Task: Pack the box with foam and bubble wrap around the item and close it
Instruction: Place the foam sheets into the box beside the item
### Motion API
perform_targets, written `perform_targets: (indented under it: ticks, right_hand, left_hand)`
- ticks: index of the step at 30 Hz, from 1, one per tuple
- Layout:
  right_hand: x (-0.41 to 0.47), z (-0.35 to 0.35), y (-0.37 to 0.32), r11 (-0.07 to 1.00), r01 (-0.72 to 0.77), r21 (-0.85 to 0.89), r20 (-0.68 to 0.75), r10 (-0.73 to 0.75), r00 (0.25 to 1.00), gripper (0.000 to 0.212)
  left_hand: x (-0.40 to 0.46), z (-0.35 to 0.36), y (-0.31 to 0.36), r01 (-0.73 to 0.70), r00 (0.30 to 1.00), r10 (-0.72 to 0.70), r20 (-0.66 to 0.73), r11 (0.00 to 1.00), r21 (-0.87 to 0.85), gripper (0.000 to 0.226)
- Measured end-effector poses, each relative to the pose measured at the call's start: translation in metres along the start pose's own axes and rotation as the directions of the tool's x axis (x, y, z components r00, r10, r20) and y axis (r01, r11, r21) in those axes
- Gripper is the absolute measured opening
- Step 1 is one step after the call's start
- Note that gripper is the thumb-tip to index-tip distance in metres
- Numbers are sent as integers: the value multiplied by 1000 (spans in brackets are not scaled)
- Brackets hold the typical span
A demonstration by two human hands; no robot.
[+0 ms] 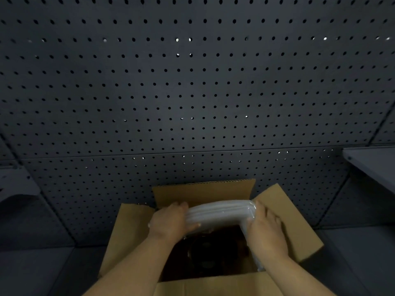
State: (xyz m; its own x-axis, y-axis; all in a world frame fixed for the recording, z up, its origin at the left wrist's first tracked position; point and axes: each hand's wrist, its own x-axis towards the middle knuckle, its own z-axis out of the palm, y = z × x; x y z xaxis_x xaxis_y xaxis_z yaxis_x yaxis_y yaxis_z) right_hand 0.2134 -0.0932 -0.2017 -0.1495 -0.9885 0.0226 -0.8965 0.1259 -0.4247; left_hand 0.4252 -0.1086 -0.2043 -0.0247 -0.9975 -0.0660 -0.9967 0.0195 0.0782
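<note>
Status: packing under way, box (205, 253) not yet closed. You have one cardboard box standing open on the dark counter (352, 253), hard against the perforated back panel (192, 92).

Flaps: four counted, all open. The far one (203, 191) is upright, one is splayed left (126, 231), one splayed right (286, 221), and the near one (213, 285) lies at the bottom edge of view.

Item: one dark object (205, 255) sits low inside the box, in shadow; its shape and kind cannot be made out.

Cushioning: one piece of ribbed, translucent air-column wrap (220, 212), bent into a corner shape. One run lies across the far side of the opening, the other turns down along the right inner wall. It appears to be going in beside the item, not yet seated.

Foam: none that can be told apart from the wrap.

Hands: two. Your left hand (168, 221) is closed over the wrap's left end, and your right hand (265, 227) grips it at the bend, fingers curled round.

Done, by judgement: item placed, first cushioning partly in.

Left: seat the wrap, fill the remaining sides and top, fold the four flaps shut.
</note>
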Motion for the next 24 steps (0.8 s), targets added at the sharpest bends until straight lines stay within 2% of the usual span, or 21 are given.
perform_targets:
  ticks: [8,11,15,19,24]
  right_hand:
    - [11,21,4,997,28,-76,-31,-31,999,76]
    - [11,25,5,994,68,-84,-1,-68,998,78]
    - [8,27,9,984,136,-117,74,-128,989,69]
    - [11,27,8,985,136,-106,66,-129,989,61]
    - [13,31,10,990,120,-71,61,-115,991,64]
  left_hand:
    - [10,16,1,13,1000,-13,14,1000,-21,55]
    - [11,22,1,9,1000,-9,2,1000,-23,55]
    - [12,30,2,2,1000,-2,-9,1000,-6,56]
    - [11,35,0,2,1000,-1,-27,1000,18,58]
    - [3,43,9,-24,992,29,-122,999,46,56]
